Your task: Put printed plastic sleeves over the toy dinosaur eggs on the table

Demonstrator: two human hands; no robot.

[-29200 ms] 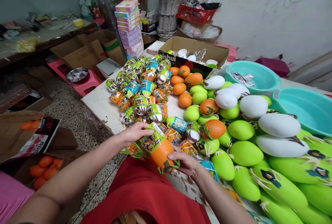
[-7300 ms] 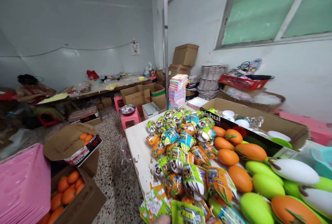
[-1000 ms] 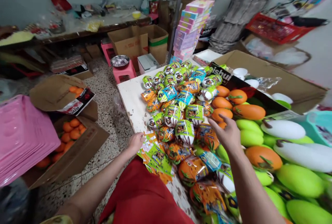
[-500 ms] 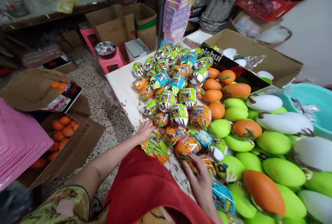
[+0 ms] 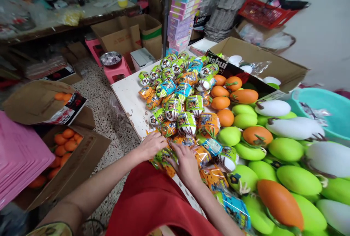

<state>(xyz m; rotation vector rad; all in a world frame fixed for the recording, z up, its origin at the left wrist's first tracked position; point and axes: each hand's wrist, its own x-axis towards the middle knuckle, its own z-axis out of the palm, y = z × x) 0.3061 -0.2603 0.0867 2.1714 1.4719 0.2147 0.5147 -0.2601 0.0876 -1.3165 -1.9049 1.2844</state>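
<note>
At the near edge of the white table, my left hand (image 5: 152,145) has its fingers bent together on the upper edge of a pile of green and orange printed wrappers (image 5: 163,158). Its fingertips are partly hidden. Close beside it, my right hand (image 5: 186,163) reaches over the same pile with thumb and fingers apart, holding nothing I can see. Beyond the hands lie many egg-shaped toys in printed wrappers (image 5: 186,123). Unwrapped green egg-shaped toys (image 5: 299,180), orange ones (image 5: 280,204) and white ones (image 5: 296,127) are heaped at the right.
An open cardboard box (image 5: 290,66) and a turquoise basin (image 5: 298,99) stand behind the heap. Stacked small boxes (image 5: 180,20) rise at the back. On the left are pink sheets (image 5: 24,155), a carton (image 5: 90,148) of orange toys, and a steel bowl (image 5: 111,58) on a pink stool (image 5: 119,72).
My right hand has moved left and away from me, from beside an orange wrapped toy to the wrapper pile. My left hand stays at the pile, its fingers now drawn closer together.
</note>
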